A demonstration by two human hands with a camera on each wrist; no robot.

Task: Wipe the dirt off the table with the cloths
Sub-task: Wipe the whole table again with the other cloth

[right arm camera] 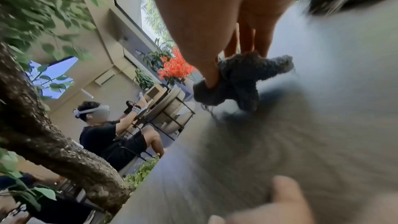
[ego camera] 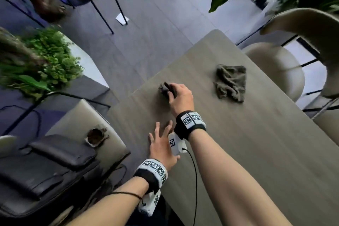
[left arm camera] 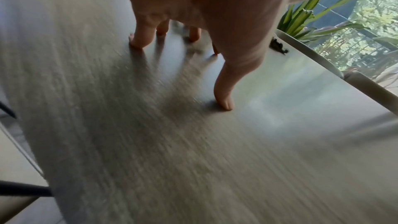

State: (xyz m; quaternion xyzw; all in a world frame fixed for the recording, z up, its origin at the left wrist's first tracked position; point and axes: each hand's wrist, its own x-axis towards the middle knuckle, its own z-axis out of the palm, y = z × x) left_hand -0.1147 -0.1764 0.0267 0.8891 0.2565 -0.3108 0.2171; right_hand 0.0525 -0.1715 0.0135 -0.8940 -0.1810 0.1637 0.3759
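- Cloths first, from the head cam: the small dark cloth is bunched up in my right hand, fingers curled around it, pressed down on the table near its left edge. The second cloth lies crumpled on the tabletop by itself, well off to the right and a bit further away.
- Same view, my left hand is flat on the table closer to me, fingers spread and straight, holding nothing. A beige chair beside the table has a bag on it.
- Left wrist cam: pretty blurry, but my fingertips and thumb are touching the bare wood grain, spread apart. There's a plant past the far edge.
- Right wrist cam: my thumb and fingers are clamped on the fuzzy dark cloth, which sits right on the tabletop. Another person wearing a headset sits in the background, and there's a tree trunk on the left.
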